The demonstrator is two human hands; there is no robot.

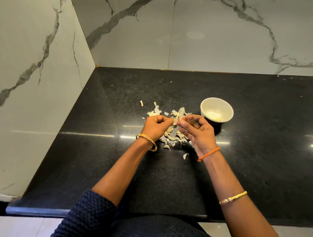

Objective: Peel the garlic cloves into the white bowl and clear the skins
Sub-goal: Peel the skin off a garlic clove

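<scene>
Both hands meet over the middle of the black counter. My left hand [156,125] and my right hand [196,130] pinch the same garlic clove [175,121] between their fingertips, a strip of pale skin sticking up from it. Under and behind the hands lies a pile of papery garlic skins [171,136] mixed with several unpeeled cloves. The white bowl [217,110] stands just right of my right hand, with a few peeled pieces in its bottom.
Stray skins lie apart: one [141,103] to the left behind the pile, one [185,155] near my right wrist. Marble walls close the counter [113,170] on the left and at the back. Its front edge runs below my forearms.
</scene>
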